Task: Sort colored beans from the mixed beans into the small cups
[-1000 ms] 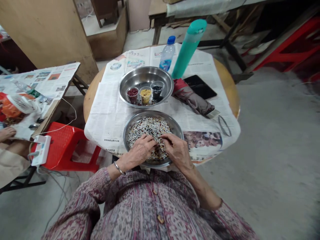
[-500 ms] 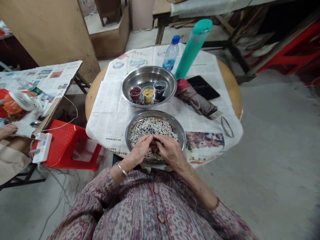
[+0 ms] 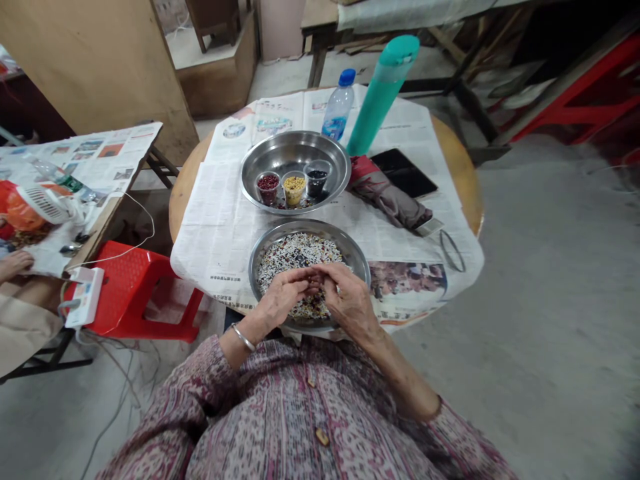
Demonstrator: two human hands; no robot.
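Observation:
Close to me, a steel bowl [image 3: 361, 260] holds mixed white rice grains [image 3: 307, 248] with dark, red and yellow beans among them. My left hand [image 3: 283, 297], a silver bangle at its wrist, is cupped over the bowl with the fingers curled. Against its fingertips, my right hand [image 3: 350, 300] bends inward, thumb and fingers drawn together. What lies in either hand is too small or hidden to name. Behind, a larger steel basin [image 3: 250, 160] contains clear cups of red beans [image 3: 268, 189], yellow beans [image 3: 293, 189] and black beans [image 3: 317, 181].
Newspaper [image 3: 210, 227] covers the round table. Behind the basin stand a blue-capped bottle [image 3: 339, 110] and a teal bottle [image 3: 383, 93]. A folded umbrella [image 3: 393, 200] and a dark tablet [image 3: 404, 172] lie right. At left are a red stool [image 3: 125, 287] and another person's hand [image 3: 15, 263].
My hands have shifted slightly, with the right hand turned a little and its fingers drawn back, showing more of the left fingers. The bowls and cups stay in place on the table.

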